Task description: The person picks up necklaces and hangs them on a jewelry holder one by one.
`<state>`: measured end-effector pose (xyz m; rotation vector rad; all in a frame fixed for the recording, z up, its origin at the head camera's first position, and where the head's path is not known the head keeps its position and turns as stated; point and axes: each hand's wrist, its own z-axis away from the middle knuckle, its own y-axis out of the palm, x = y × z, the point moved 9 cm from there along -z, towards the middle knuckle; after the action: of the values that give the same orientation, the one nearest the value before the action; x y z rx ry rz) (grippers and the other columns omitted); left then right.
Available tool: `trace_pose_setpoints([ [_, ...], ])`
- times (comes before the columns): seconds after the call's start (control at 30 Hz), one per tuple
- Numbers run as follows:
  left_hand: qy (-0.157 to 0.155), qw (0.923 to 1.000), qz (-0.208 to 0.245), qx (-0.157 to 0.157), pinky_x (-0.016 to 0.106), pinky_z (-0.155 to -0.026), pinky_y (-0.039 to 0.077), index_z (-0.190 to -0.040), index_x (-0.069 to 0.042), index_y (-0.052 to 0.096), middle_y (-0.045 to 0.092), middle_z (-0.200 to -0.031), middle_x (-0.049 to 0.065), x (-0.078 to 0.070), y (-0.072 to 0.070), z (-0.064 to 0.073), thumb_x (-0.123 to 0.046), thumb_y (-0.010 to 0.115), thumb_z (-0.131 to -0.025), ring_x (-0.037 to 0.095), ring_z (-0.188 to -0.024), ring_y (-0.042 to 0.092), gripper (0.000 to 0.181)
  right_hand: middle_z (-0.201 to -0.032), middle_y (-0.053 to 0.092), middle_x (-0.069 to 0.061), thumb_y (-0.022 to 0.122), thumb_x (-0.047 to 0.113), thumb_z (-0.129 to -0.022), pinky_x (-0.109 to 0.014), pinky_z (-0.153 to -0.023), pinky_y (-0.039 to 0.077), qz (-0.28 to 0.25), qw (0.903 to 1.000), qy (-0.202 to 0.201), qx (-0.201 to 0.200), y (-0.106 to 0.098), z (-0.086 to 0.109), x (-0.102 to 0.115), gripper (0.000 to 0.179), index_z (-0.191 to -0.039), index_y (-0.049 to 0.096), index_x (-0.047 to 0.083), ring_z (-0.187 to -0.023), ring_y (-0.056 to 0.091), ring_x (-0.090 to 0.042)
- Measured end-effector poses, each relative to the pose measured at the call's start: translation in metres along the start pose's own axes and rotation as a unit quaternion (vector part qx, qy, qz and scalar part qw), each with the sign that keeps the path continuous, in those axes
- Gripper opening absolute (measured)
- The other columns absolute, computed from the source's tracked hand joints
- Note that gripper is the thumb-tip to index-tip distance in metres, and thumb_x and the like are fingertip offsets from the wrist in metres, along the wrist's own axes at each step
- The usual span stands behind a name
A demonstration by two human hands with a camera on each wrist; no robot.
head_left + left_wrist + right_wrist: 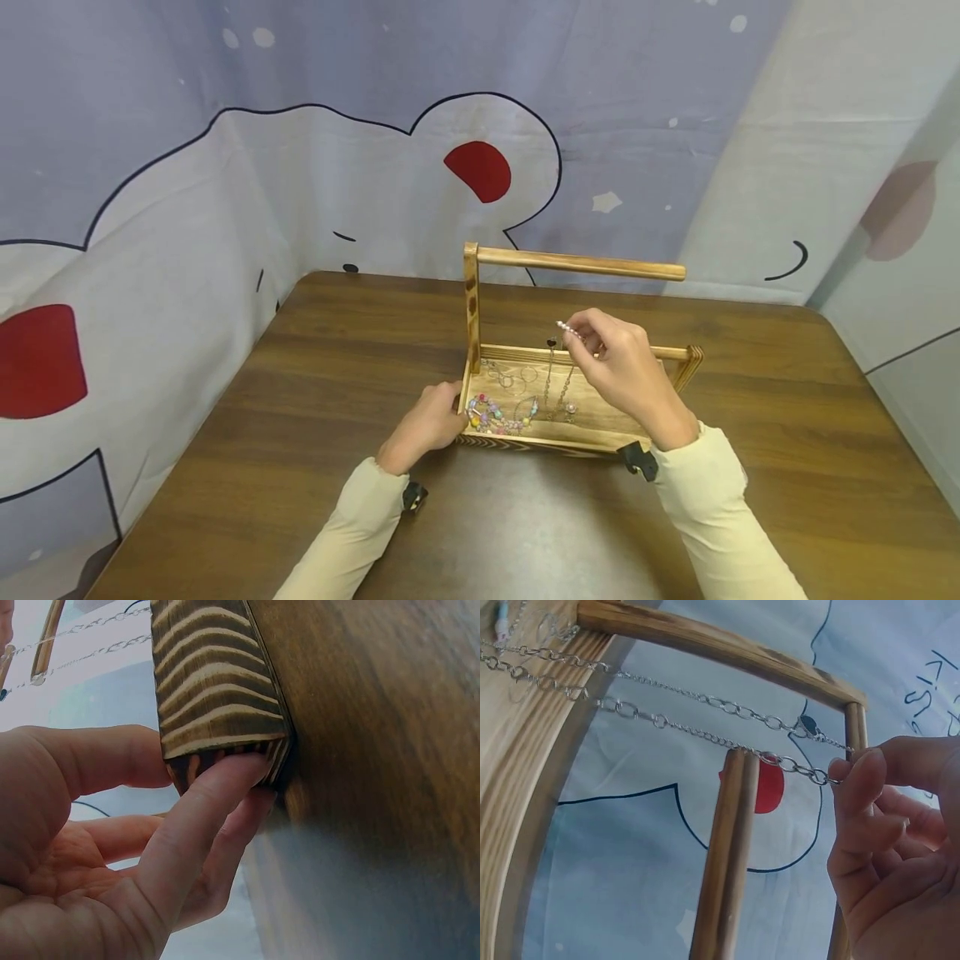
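My right hand [626, 367] is raised above a wooden tray [600, 423] and pinches a silver chain [626, 710] between thumb and fingertip. Two strands run down from the fingers into the tray, one bearing a small dark charm [807, 726]. In the head view a short pale, bead-like strip [567, 328] shows at the same fingertips; whether it belongs to the chain I cannot tell. My left hand [427, 421] grips the tray's left end, its thumb and fingers around the striped wooden corner [225, 682] in the left wrist view.
Inside the tray lie colourful beaded jewellery [487, 414], thin rings or hoops [528, 374] and a small round pale ornament [571, 408]. A wooden handle bar [585, 263] spans above the tray. It stands on a brown table [337, 358], with a printed curtain [322, 183] behind.
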<state>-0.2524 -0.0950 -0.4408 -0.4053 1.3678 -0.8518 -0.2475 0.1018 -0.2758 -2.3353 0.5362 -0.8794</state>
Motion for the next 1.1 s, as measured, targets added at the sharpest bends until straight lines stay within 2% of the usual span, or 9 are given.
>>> trace_pose_setpoints([
  [0.23, -0.003, 1.0, -0.006, -0.002, 0.028, -0.047, 0.039, -0.127, 0.001, 0.05, 0.056, -0.075, 0.006, 0.001, 0.0, 0.0, -0.002, 0.052, -0.08, 0.014, -0.05, 0.044, 0.048, -0.074, 0.063, -0.003, 0.06, 0.004, -0.084, -0.019, -0.055, 0.046, -0.015, 0.9998, 0.0, -0.015, 0.0, -0.012, 0.001, 0.007, -0.09, 0.062, 0.001, -0.063, 0.056, -0.007],
  [0.47, -0.011, 0.9999, -0.01, -0.003, 0.028, -0.049, 0.039, -0.128, 0.002, 0.049, 0.057, -0.086, 0.009, 0.001, 0.0, 0.001, -0.003, 0.053, -0.08, 0.015, -0.052, 0.045, 0.049, -0.076, 0.065, -0.004, 0.059, 0.003, -0.085, -0.02, -0.057, 0.048, -0.033, 0.9991, 0.003, -0.025, 0.001, -0.021, 0.001, 0.009, -0.092, 0.061, -0.001, -0.064, 0.059, -0.009],
  [0.77, -0.004, 0.9999, 0.01, 0.003, 0.027, -0.044, 0.037, -0.13, 0.002, 0.047, 0.056, -0.07, 0.006, 0.0, 0.002, 0.001, 0.0, 0.051, -0.081, 0.012, -0.044, 0.041, 0.05, -0.074, 0.065, -0.006, 0.058, 0.001, -0.085, -0.019, -0.054, 0.048, -0.043, 0.9986, 0.004, -0.032, 0.003, -0.025, -0.003, 0.008, -0.092, 0.06, -0.004, -0.061, 0.062, -0.012],
  [1.1, -0.008, 0.9999, 0.014, -0.002, 0.027, -0.043, 0.037, -0.132, 0.001, 0.045, 0.059, -0.076, 0.008, 0.0, 0.0, 0.001, 0.0, 0.051, -0.081, 0.012, -0.043, 0.04, 0.052, -0.077, 0.065, -0.007, 0.058, 0.001, -0.085, -0.019, -0.054, 0.048, -0.029, 0.9988, 0.022, -0.033, -0.004, -0.023, -0.013, 0.008, -0.092, 0.06, -0.003, -0.062, 0.063, -0.014],
])
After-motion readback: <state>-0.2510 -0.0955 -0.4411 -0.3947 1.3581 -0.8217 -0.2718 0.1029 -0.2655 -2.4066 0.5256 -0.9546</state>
